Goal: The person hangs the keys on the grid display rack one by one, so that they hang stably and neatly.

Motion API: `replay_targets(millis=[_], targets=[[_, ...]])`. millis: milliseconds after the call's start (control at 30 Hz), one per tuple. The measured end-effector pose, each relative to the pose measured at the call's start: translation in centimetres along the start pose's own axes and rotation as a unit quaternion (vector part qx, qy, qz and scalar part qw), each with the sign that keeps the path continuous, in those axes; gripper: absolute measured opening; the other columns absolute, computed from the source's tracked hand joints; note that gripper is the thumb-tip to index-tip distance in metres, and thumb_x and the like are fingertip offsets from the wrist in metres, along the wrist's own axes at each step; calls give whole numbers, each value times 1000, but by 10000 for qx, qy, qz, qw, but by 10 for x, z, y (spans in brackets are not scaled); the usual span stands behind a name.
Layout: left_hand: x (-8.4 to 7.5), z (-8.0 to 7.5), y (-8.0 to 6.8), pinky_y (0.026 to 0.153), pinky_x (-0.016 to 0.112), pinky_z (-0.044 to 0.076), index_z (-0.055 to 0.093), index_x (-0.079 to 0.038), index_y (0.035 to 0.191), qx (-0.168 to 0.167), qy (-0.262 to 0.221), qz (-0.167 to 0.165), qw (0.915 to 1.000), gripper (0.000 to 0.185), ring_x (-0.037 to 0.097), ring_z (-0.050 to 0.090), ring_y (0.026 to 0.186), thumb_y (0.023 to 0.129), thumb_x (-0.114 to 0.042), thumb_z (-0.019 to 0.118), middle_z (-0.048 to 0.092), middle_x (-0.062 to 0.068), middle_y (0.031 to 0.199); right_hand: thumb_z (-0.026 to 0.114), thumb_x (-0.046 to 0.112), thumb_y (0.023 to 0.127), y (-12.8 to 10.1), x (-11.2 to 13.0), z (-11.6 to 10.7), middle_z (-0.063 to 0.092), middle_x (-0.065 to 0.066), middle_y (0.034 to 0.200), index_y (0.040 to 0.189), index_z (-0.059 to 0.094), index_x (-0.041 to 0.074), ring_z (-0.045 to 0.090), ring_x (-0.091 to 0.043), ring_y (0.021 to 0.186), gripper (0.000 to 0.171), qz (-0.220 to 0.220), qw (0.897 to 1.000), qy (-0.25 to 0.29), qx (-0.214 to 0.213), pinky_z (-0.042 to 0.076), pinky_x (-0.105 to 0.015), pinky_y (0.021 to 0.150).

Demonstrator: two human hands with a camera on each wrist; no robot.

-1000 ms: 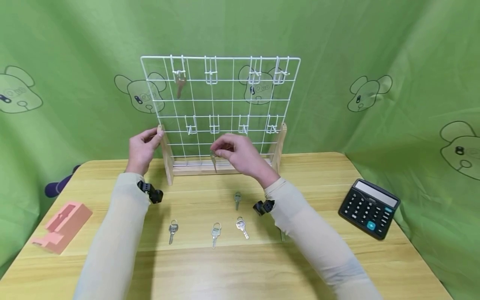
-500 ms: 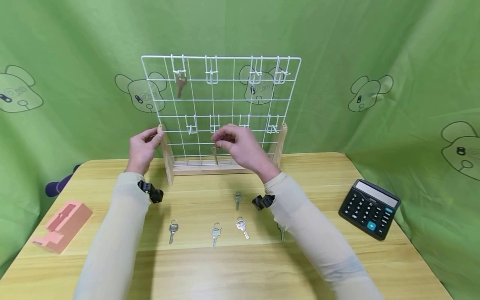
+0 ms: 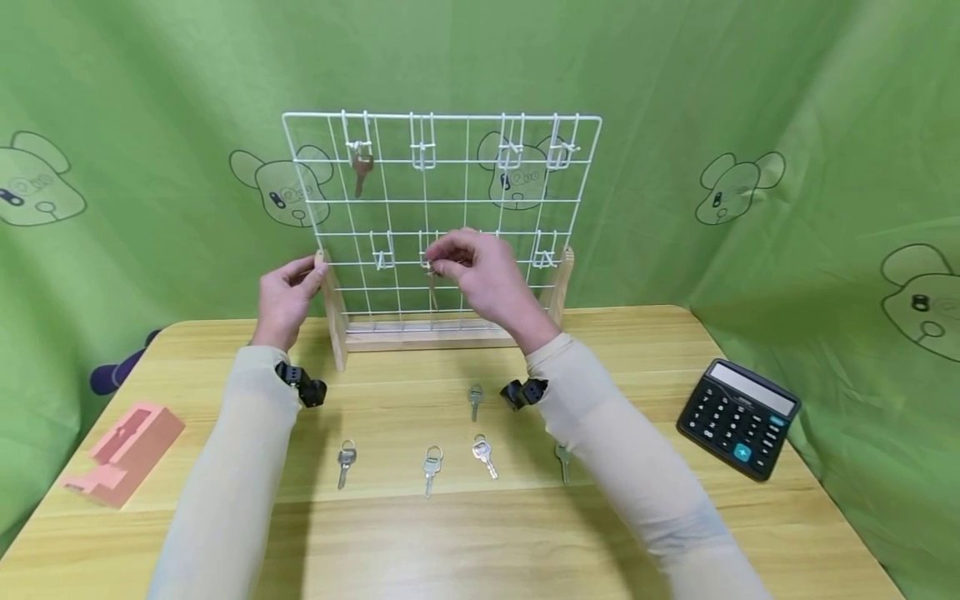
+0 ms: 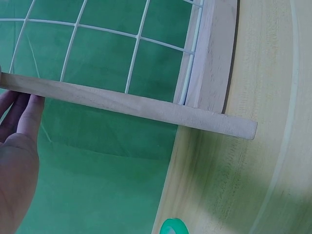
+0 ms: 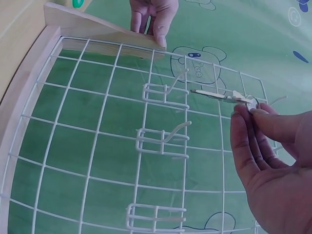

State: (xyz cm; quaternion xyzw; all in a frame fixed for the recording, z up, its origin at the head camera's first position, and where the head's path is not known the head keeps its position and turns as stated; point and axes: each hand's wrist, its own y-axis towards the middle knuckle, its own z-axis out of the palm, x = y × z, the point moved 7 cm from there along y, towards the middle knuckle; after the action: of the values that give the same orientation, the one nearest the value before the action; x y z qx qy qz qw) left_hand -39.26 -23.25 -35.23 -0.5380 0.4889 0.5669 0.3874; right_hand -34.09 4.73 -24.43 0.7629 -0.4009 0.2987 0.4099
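Note:
A white wire rack [image 3: 450, 201] stands in a wooden frame at the back of the table. My left hand [image 3: 288, 292] grips the top of its left wooden post [image 4: 146, 109]; the same left hand [image 5: 153, 14] shows in the right wrist view. My right hand [image 3: 435, 265] pinches the bow of a small key [image 3: 431, 287], which hangs blade down at the second hook of the lower row. In the right wrist view the key [image 5: 219, 95] lies just beside a hook [image 5: 178, 80]. A brown key [image 3: 361, 171] hangs on the top left hook.
Several keys lie on the table under my arms, among them one [image 3: 346, 460] at the left and one [image 3: 562, 460] at the right. A black calculator [image 3: 738, 417] sits at the right, a pink block [image 3: 123, 450] at the left edge. Green cloth hangs behind.
My right hand has lifted the key from near the rack's base up to the lower row of hooks. The left hand has stayed on the post.

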Motion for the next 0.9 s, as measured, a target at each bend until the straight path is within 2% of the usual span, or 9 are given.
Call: replay_targets(millis=[333, 600, 900], targets=[[1, -1, 0, 100, 27, 49, 56, -2, 135, -6, 23, 22, 10000, 46, 25, 56, 114, 95, -22, 67, 58, 19, 129, 67, -1, 91, 9, 13, -9, 69, -3, 97, 105, 71, 4, 63, -16, 84, 15, -147, 9991, -30, -392, 56, -24, 76], [1, -1, 0, 100, 27, 49, 57, -2, 134, -3, 58, 74, 10000, 45, 25, 57, 113, 95, -22, 68, 58, 20, 129, 67, -4, 90, 17, 15, -18, 69, -10, 95, 102, 70, 1, 65, -21, 83, 13, -233, 9974, 335, -599, 58, -31, 77], [1, -2, 0, 99, 26, 49, 57, -1, 134, 4, 12, 60, 10000, 46, 25, 56, 114, 95, -22, 68, 58, 20, 130, 67, -4, 91, 27, 23, -32, 69, -9, 95, 102, 71, 1, 64, -22, 85, 14, -281, 9951, 490, -817, 56, -27, 76]])
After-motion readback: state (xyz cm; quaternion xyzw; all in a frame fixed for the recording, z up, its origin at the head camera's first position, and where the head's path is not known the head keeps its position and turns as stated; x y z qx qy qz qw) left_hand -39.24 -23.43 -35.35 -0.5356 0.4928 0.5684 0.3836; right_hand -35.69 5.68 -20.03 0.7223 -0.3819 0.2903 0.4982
